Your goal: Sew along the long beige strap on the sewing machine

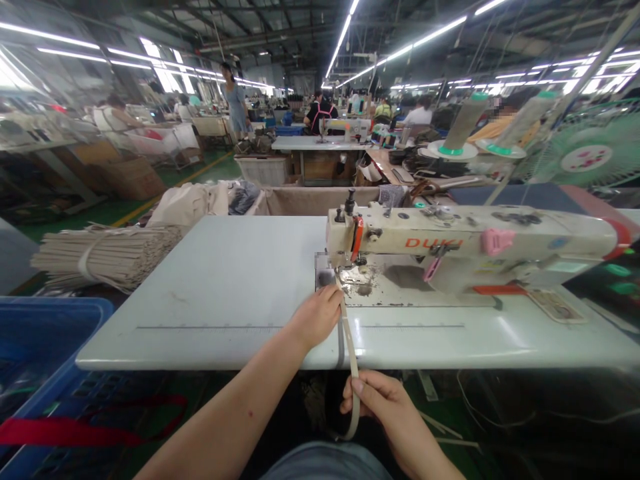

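Observation:
A narrow beige strap [350,340] runs from the presser foot of a white sewing machine [470,230] toward me and over the table's front edge. My left hand [323,313] is closed on the strap just in front of the presser foot, its fingers bunched together. Below the edge, my right hand [377,400] pinches the same strap between thumb and fingers. From there the strap's lower part bends in a loop near my lap. The needle's tip is too small to make out.
The pale sewing table [210,287] extends left of the machine. A bundle of beige strips [107,257] lies beyond its left side, above a blue crate [55,313]. Thread cones [460,127] and a green fan [585,153] stand behind the machine. Other people work farther back.

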{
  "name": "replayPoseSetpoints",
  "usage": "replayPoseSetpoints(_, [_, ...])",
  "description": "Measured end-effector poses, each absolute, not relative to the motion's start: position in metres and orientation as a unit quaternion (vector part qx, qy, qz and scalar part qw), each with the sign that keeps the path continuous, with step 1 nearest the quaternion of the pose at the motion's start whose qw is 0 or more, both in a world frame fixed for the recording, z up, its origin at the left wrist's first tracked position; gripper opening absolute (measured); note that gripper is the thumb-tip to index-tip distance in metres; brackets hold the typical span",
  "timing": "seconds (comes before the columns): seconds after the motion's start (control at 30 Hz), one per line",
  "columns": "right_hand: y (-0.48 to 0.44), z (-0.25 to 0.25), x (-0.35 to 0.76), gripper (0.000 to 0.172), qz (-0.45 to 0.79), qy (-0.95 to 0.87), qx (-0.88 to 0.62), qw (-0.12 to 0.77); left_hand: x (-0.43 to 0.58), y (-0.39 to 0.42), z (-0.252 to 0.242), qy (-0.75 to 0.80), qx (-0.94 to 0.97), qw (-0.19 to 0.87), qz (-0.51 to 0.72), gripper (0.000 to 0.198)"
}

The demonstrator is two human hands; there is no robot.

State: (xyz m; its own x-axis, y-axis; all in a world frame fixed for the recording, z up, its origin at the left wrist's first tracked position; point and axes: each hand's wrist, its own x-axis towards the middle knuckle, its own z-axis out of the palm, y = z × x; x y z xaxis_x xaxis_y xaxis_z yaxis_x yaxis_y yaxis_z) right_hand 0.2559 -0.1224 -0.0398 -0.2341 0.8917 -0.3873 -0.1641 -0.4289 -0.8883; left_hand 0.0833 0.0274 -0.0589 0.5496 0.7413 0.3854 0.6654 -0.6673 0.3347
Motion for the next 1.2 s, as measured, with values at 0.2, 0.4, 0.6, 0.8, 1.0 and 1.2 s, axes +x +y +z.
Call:
replayPoseSetpoints(0.2, [-0.121,-0.042,0.256,0.045,0.683,-0.382,-0.489,0.386,0.083,0.028,-0.059,0.400,0.876,0.083,0.257,0.016])
replayPoseSetpoints(0.4, [-0.122,-0.042,0.257,0.046,0.680,-0.382,-0.491,0.388,0.083,0.027,-0.060,0.399,0.874,0.086,0.262,0.017])
replayPoseSetpoints(0.6, [-0.121,-0.043,0.256,0.047,0.677,-0.388,-0.495,0.382,0.085,0.029,-0.060,0.406,0.871,0.093,0.260,0.021])
replayPoseSetpoints(0.8, [-0.119,-0.040,0.256,0.048,0.673,-0.395,-0.497,0.379,0.086,0.031,-0.061,0.409,0.872,0.081,0.258,0.031])
replayPoseSetpoints(1.0, [-0.121,-0.038,0.256,0.044,0.681,-0.398,-0.484,0.380,0.085,0.028,-0.059,0.409,0.877,0.073,0.240,0.021])
replayPoseSetpoints(1.2, [-0.114,-0.051,0.260,0.043,0.612,-0.494,-0.489,0.376,0.084,0.025,-0.051,0.405,0.882,0.070,0.232,0.018])
